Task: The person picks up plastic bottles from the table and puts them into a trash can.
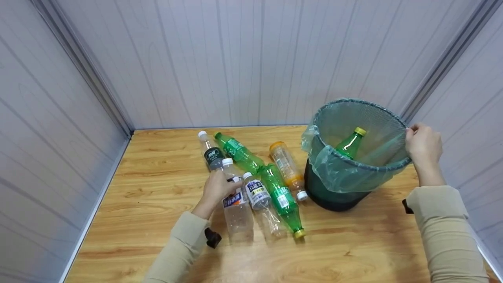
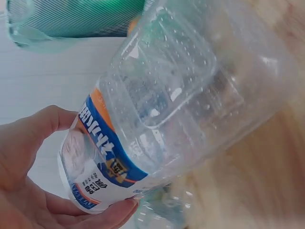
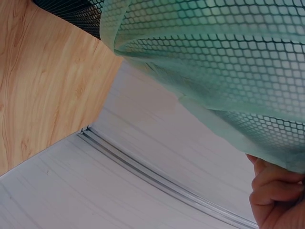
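Observation:
My left hand (image 1: 218, 187) grips a clear plastic bottle (image 1: 239, 220) with a white cap by its upper part. The left wrist view shows the thumb and fingers around the bottle's blue, orange and white label (image 2: 112, 143). On the right, my right hand (image 1: 425, 144) holds the rim of a black mesh wastebasket (image 1: 330, 200), which leans a little. A green plastic bag (image 1: 338, 173) lines the basket and folds over its rim. Inside stands a green bottle (image 1: 351, 144) with a yellow cap. In the right wrist view, curled fingers (image 3: 276, 188) show at the bag's edge.
Beside the held bottle lie a clear bottle (image 1: 260, 196) with a purple label, two green bottles (image 1: 279, 196), an orange-banded bottle (image 1: 287, 165) and a dark-labelled bottle (image 1: 213, 155). Pale panel walls (image 1: 235, 63) enclose the wooden tabletop (image 1: 157, 188) at the back and sides.

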`<state>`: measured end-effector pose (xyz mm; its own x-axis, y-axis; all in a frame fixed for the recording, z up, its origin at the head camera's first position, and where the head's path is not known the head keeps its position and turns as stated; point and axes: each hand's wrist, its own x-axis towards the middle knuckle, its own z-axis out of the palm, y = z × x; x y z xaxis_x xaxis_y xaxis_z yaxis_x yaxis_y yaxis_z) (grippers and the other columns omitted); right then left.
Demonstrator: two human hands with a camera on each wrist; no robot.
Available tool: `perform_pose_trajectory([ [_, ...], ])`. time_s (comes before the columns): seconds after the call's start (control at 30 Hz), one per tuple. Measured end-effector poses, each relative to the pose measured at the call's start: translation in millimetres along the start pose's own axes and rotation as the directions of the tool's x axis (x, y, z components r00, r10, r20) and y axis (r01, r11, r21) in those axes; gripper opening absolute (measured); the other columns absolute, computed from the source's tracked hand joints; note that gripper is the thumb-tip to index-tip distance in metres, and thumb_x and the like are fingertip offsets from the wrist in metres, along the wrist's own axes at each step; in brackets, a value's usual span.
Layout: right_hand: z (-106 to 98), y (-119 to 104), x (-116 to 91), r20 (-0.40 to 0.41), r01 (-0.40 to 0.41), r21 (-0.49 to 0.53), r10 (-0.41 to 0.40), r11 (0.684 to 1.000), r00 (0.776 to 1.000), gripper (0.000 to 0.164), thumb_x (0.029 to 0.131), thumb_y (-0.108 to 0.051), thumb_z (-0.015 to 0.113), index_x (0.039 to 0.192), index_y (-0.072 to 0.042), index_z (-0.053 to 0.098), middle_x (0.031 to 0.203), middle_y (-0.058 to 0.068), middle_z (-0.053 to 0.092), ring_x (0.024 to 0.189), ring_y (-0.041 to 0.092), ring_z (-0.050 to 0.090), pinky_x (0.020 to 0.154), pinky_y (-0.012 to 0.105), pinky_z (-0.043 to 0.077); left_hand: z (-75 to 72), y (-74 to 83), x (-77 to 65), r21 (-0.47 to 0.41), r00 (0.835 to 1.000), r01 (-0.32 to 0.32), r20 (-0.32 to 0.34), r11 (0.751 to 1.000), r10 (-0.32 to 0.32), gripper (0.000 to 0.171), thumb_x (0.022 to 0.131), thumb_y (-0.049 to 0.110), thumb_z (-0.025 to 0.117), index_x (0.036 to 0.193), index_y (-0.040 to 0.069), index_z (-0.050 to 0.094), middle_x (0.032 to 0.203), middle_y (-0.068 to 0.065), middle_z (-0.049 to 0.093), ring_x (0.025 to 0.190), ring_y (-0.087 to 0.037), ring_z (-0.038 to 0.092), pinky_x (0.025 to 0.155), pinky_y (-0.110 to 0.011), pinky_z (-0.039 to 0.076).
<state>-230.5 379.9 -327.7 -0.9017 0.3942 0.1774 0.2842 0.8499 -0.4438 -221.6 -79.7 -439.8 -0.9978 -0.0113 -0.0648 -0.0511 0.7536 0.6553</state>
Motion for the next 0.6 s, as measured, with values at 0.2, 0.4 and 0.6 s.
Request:
perform_pose_trajectory([
  [0.2,0,1,0,-0.014,0.018,-0.008,-0.018,1.0,1.0,0.035,0.094,-0.019,0.034,0.106,0.01,0.052,0.094,0.03,0.054,0.074,0.04,0.05,0.055,0.046,0.04,-11.7,18.5,-9.0,-0.029,0.991,-0.09,-0.104,0.996,0.087,0.053,0.068,0.034,0.072,0.097,-0.005,0.053,0.09,-0.015,0.055,0.075,-0.023,0.055,0.061,-0.031,0.048],
  [0.4,1,2,0,-0.028,0.031,-0.01,-0.032,0.999,0.999,0.035,0.095,-0.02,0.035,0.105,0.009,0.052,0.093,0.03,0.054,0.071,0.039,0.05,0.051,0.045,0.04,-24.1,41.2,-19.5,-0.048,0.97,-0.181,-0.171,0.982,0.171,0.07,0.068,0.036,0.072,0.116,-0.009,0.047,0.109,-0.021,0.052,0.095,-0.029,0.052,0.079,-0.038,0.046],
  [0.6,1,1,1,-0.022,0.03,-0.007,-0.03,1.0,0.999,0.035,0.095,-0.02,0.034,0.105,0.009,0.052,0.094,0.03,0.053,0.074,0.04,0.05,0.054,0.046,0.04,-34.9,63.9,-30.8,-0.093,0.952,-0.25,-0.207,0.964,0.227,0.075,0.069,0.037,0.071,0.123,-0.006,0.043,0.114,-0.018,0.05,0.1,-0.028,0.05,0.081,-0.04,0.045],
])
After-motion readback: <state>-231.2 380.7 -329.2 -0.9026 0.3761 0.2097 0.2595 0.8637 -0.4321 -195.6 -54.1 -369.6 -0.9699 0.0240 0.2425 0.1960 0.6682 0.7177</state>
